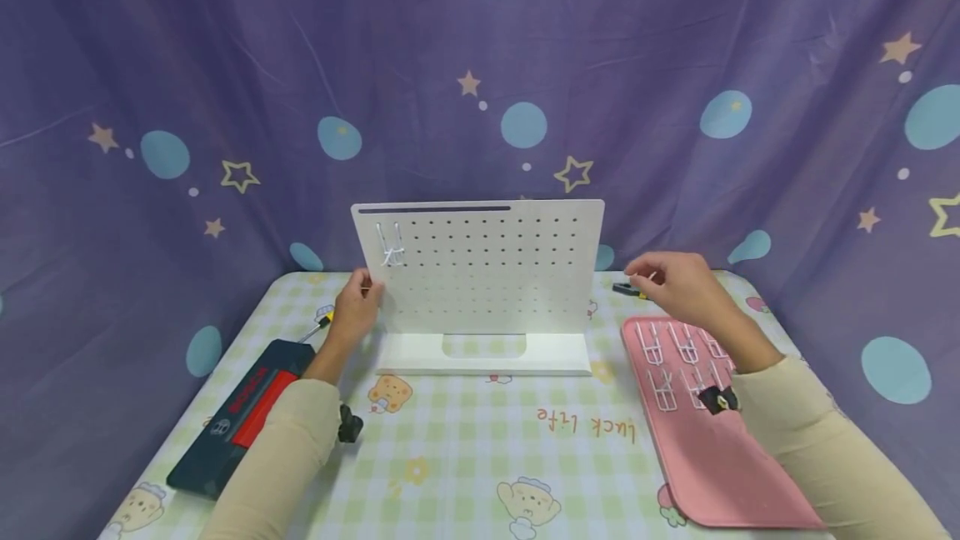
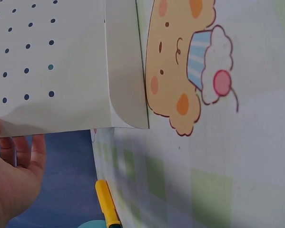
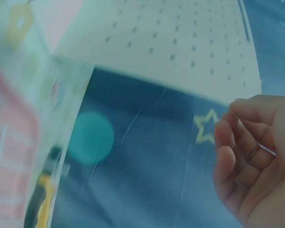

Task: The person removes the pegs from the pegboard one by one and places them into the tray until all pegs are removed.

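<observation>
A white pegboard (image 1: 487,298) stands upright on its base in the middle of the table. One white wire hook (image 1: 392,255) hangs at its upper left. My left hand (image 1: 357,307) holds the board's left edge, with fingers (image 2: 23,152) behind it in the left wrist view. To the right of the board my right hand (image 1: 678,283) is raised, its fingers (image 3: 225,161) loosely bent and nothing visible in them. Below that hand, a pink tray (image 1: 720,465) carries several white wire hooks (image 1: 662,390), partly hidden by the right arm.
A dark green case (image 1: 213,440) with a red panel lies at the left, partly under the left forearm. Near it is a yellow-handled screwdriver (image 1: 322,323). A black and yellow tool (image 1: 628,290) lies behind the tray. Purple curtain (image 1: 465,23) hangs behind the table.
</observation>
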Demonstrator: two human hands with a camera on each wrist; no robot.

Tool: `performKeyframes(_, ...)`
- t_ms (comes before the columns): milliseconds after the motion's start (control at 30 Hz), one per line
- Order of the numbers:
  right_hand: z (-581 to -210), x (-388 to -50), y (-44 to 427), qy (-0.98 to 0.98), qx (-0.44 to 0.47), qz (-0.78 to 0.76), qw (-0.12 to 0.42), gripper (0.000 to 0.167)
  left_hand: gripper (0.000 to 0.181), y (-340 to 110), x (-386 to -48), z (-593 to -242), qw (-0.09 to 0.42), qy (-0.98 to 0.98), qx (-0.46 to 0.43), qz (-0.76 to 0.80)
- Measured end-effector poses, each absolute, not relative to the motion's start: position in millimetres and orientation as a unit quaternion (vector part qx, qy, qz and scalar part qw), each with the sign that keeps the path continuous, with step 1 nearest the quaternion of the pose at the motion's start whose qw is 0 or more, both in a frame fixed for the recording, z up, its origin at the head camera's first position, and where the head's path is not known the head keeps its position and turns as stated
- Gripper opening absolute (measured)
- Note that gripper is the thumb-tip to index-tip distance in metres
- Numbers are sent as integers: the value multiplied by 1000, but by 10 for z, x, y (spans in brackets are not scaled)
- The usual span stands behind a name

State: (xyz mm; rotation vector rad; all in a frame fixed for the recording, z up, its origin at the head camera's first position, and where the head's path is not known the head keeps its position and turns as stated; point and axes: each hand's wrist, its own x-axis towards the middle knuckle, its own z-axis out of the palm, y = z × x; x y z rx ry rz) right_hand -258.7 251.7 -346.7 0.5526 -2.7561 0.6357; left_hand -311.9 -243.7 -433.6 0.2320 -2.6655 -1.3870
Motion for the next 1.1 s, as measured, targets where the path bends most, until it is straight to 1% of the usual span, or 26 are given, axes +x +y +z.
performKeyframes(133, -3483, -2703, 2212, -942, 213, 216, 143, 15, 37, -2457, -3127, -4332, 67, -883, 75, -458)
performKeyframes(333, -3481, -2811, 1760, -934, 240, 226, 139, 18, 37, -2467, -3141, -4321, 68, -881, 69, -463)
performKeyframes(433, -3465, -2853, 1541, -926, 260, 231, 146, 19, 37, -2470, -3145, -4319, 69, -882, 68, -462)
performKeyframes(733, -3468, -2976, 854, -898, 308, 234, 210, 18, 36, -2464, -3143, -4290, 74, -882, 61, -461)
performKeyframes(833, -3505, -3018, 624, -891, 318, 231, 226, 17, 37, -2459, -3149, -4298, 68, -881, 57, -466)
performKeyframes(1000, -3582, -3064, 230, -900, 317, 203, 221, 19, 36, -2470, -3132, -4328, 58, -880, 74, -466)
performKeyframes(1100, -3598, -3074, 14, -909, 307, 192, 209, 21, 35, -2470, -3128, -4337, 66, -879, 71, -466)
